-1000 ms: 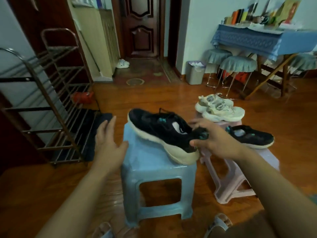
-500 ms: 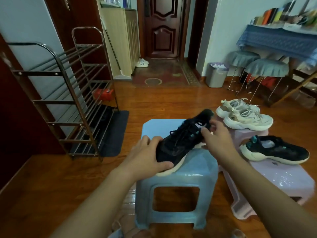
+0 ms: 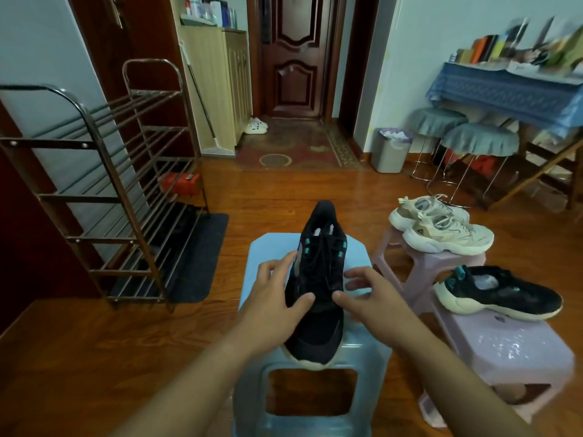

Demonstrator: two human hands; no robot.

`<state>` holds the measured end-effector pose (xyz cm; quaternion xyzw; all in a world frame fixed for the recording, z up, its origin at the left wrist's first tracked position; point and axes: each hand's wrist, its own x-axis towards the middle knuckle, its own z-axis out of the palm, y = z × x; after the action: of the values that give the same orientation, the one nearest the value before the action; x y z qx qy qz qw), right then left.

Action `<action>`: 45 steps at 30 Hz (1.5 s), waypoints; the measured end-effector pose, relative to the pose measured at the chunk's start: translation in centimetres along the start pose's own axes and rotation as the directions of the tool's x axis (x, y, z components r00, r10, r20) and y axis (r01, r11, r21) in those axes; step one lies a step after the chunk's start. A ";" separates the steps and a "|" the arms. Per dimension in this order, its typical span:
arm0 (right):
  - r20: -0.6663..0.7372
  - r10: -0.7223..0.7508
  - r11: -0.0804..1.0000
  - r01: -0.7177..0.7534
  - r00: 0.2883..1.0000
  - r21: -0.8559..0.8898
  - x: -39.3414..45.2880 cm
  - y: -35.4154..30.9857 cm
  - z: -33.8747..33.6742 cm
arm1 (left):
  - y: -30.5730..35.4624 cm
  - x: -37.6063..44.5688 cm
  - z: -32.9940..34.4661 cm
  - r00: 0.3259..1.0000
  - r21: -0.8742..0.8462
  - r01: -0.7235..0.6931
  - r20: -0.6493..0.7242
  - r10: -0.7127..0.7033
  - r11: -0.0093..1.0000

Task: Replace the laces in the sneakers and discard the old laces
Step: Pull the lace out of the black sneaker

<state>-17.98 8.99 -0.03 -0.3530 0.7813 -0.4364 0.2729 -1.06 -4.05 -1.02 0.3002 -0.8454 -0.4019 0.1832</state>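
L hand on the black sneaker, thumb across the vamp at the low end of the black laces, fingers straight along its L side; relaxed, not clamped. R hand just beside the shoe at 3 o'clock, thumb tip touching near the bottom lace row, fingers spread & loose, gripping nothing. Hands apart, shoe between. Sneaker flat on blue stool, toe at 6, heel at 12, still laced. At 2 o'clock w/ gap: second black sneaker on near pink stool, toe pointing right. Further at 1: beige pair side by side on another pink stool. Grey bin at 1, far by wall. Metal shoe rack at 10, dark mat under it
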 end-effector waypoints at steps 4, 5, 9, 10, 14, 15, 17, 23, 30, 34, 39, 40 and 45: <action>-0.262 -0.129 0.984 0.157 0.956 0.089 0.7 -1.6 -0.1 | -0.4 1.4 0.6 0.999 -0.025 -0.043 -0.021 0.042 0.999; -0.332 -0.126 0.977 0.175 0.935 0.121 1.1 -2.1 -0.1 | -0.2 1.8 0.9 0.997 -0.023 -0.061 -0.040 0.060 0.998; -0.383 -0.253 0.967 0.240 0.888 -0.083 2.3 -3.3 0.5 | 0.9 3.0 1.2 0.983 -0.091 -0.118 -0.152 0.103 0.989; -0.372 -0.276 0.960 0.237 0.886 -0.147 2.6 -3.6 0.8 | 1.0 3.3 1.3 0.982 -0.096 -0.128 -0.153 0.112 0.987; -0.335 -0.381 0.850 0.184 0.862 -0.494 3.1 -4.3 2.1 | 0.6 4.4 1.6 0.989 -0.107 -0.142 -0.059 0.136 0.984; -0.317 -0.409 0.811 0.182 0.855 -0.556 3.1 -4.5 2.3 | 0.4 4.6 1.6 0.989 -0.110 -0.143 -0.055 0.137 0.984; -0.286 -0.414 0.796 0.191 0.864 -0.574 3.1 -5.2 2.2 | 0.5 4.7 1.4 0.988 -0.065 -0.146 -0.068 0.141 0.987; -0.071 0.064 0.682 0.008 0.995 0.732 4.1 -7.1 -3.9 | 0.9 4.3 1.3 0.991 -0.019 -0.135 -0.020 0.134 0.991; 0.014 0.025 0.552 -0.026 1.000 0.833 4.1 -6.7 -3.9 | 1.5 4.4 0.9 0.992 -0.075 -0.123 -0.035 0.121 0.990; 0.216 -0.226 0.547 -0.060 0.950 0.835 3.6 -5.8 -5.0 | 2.8 4.4 -0.7 0.990 -0.185 -0.137 -0.048 0.130 0.973; 0.311 -0.296 0.640 -0.054 0.903 0.766 3.9 -5.4 -2.8 | 2.7 3.7 -0.9 0.975 0.075 -0.180 -0.117 0.188 0.981; 0.320 -0.280 0.682 -0.047 0.905 0.730 3.8 -5.5 -2.3 | 2.5 3.6 -0.9 0.976 0.080 -0.154 -0.141 0.164 0.985; 0.262 -0.226 0.792 0.021 0.938 0.610 3.8 -6.8 -2.9 | 1.9 3.5 -1.3 0.976 0.062 -0.119 -0.173 0.128 0.991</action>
<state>-20.31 4.87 6.87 -0.3658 0.5229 -0.6142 0.4642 -3.66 -6.17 1.49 0.2862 -0.8530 -0.3395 0.2744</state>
